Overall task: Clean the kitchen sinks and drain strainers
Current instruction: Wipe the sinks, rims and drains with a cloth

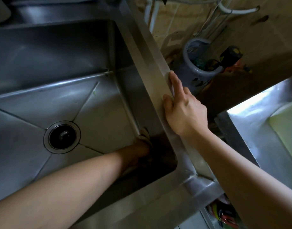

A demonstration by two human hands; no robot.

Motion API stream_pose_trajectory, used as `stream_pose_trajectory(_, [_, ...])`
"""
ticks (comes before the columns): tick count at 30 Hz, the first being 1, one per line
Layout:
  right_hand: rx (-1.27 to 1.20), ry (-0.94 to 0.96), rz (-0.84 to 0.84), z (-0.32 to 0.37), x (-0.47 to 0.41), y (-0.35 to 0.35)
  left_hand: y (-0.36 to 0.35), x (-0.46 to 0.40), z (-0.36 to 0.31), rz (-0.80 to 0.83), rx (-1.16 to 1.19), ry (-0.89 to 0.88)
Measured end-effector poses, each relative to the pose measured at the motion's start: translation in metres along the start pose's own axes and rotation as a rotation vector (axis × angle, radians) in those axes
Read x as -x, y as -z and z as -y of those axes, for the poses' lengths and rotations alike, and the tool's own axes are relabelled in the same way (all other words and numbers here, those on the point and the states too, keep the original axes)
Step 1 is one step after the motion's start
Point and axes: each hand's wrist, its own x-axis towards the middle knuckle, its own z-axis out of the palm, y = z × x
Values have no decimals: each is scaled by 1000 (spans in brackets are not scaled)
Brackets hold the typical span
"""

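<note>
Down in the near right corner of the deep stainless steel sink [62,52], the left hand [138,151] presses a pale crumpled cloth [144,133], its grip hidden in shadow. Left of it sits the round black drain opening [62,137]. The right hand [183,109] rests with relaxed fingers on the sink's right rim.

The sink [62,100] floor lay open around the drain [62,137], while the left hand [138,152] with its cloth [144,134] filled the near right corner.

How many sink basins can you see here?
2. The big basin fills the left, with its drain and the left hand wiping a corner. A second basin shows partly at the right edge. Others may lie out of view.
</note>
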Motion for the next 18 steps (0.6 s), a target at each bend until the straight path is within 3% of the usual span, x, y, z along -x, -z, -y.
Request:
stream_pose_trajectory(8, [15, -33, -9, 2, 0, -2, 16, 55, -29, 102, 166, -68])
stream_pose_trajectory(10, [20, -36, -9, 2, 1, -3, 18, 67, -43, 61, 222, -144])
stream_pose_trajectory(18, [-33, -48, 12, 1, 1, -3, 38, 92, -52, 66, 374, -155])
